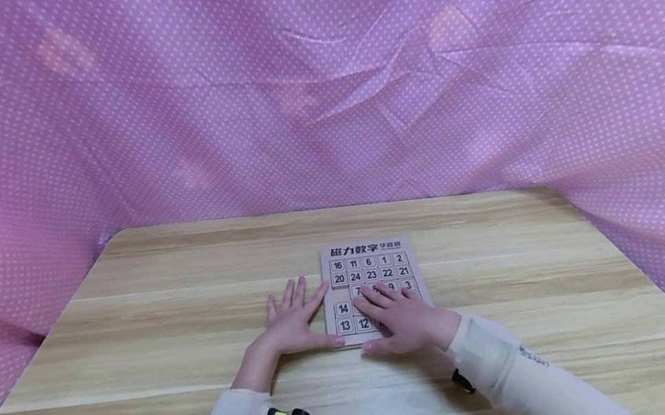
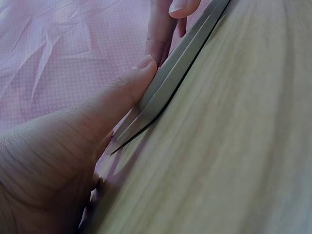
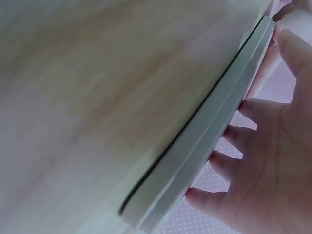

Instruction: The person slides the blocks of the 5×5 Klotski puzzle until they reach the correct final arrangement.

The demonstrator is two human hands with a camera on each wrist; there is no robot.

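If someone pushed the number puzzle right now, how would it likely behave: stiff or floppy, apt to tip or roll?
The number puzzle would probably stay stiff: its edge looks straight in the right wrist view. Flat and low on the table, it seems likelier to slide than tip or roll. Its tiles may shift, given the open slot below tile 20.

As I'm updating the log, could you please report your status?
Left grip spread, touching board. Right grip over lower tiles, hiding some. Board flat on table, third row's leftmost slot empty.
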